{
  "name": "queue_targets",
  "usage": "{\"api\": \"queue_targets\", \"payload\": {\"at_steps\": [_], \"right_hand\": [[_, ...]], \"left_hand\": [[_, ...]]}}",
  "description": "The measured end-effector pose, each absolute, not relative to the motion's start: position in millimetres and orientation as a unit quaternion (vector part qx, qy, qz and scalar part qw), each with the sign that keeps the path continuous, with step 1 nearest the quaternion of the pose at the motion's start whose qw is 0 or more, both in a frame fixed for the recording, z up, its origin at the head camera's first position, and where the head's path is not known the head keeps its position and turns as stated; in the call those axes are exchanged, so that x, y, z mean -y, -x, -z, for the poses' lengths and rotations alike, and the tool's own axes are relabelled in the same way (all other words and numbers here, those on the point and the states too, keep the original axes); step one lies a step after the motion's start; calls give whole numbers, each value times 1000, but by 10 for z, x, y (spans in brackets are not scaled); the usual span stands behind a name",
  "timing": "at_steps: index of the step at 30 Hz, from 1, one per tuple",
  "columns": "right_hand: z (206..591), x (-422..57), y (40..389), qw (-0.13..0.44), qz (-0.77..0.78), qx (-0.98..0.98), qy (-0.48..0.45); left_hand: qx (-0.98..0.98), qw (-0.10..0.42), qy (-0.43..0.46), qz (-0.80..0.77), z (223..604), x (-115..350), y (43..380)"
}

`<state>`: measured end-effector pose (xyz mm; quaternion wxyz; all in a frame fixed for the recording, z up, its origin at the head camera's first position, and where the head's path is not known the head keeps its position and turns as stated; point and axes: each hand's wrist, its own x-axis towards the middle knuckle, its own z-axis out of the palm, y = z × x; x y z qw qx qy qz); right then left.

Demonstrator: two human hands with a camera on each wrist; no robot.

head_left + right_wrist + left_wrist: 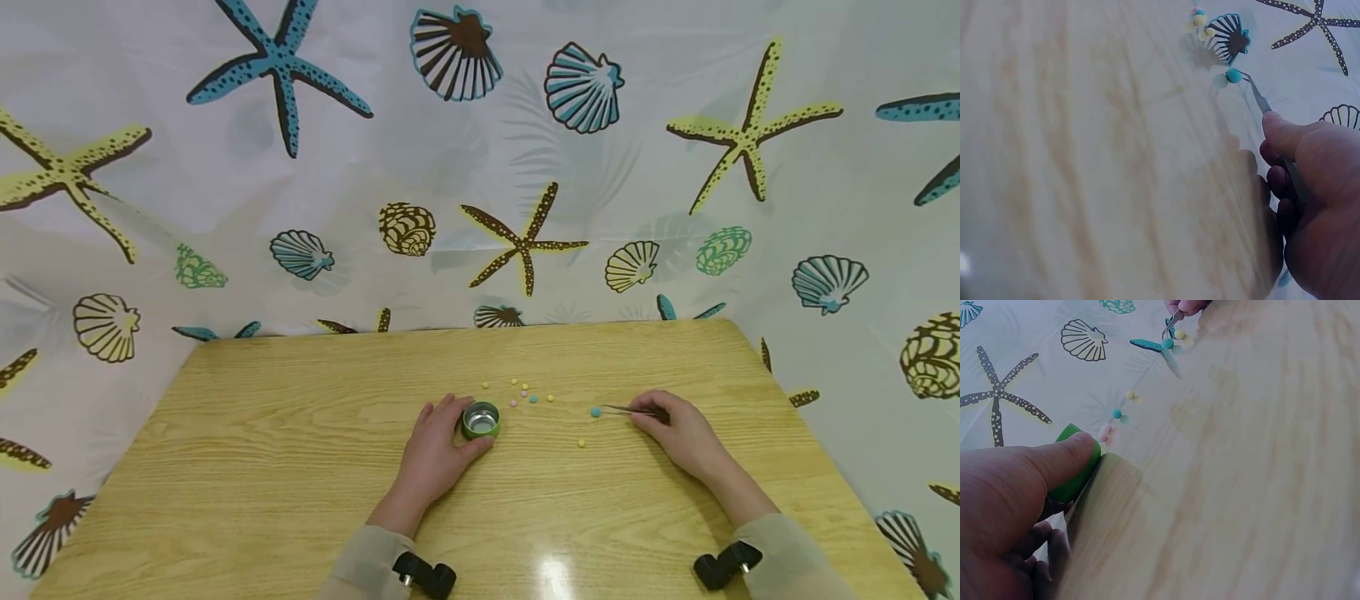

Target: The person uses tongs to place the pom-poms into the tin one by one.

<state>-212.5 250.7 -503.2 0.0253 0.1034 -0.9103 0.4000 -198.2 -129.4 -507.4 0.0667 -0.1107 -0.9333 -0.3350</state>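
Observation:
My left hand [433,462] holds a small round green tin [481,420] on the wooden table, thumb on the near side and fingers round the left. The tin's open top shows a bare silver inside. In the left wrist view the thumb lies along the green wall [1075,478]. My right hand [686,433] pinches slim metal tweezers [622,409] that point left. In the right wrist view the bent tweezer tips [1246,76] are right at a blue bead [1234,75]. My other right fingers are curled beneath the tweezers.
Between tin and tweezers lie several small beads: yellow ones such as the near yellow bead [581,443], a pink bead [513,403] and a smaller blue bead [533,399]. A cloth [345,183] with shells and starfish hangs behind the wooden table [285,467].

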Motion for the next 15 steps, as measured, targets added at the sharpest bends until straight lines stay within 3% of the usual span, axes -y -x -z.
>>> {"api": "queue_targets", "payload": {"at_steps": [15], "right_hand": [[5016,-2483,2110,32,-392,914,-95]], "left_hand": [[933,61,108,337,5038,1289,1954]]}}
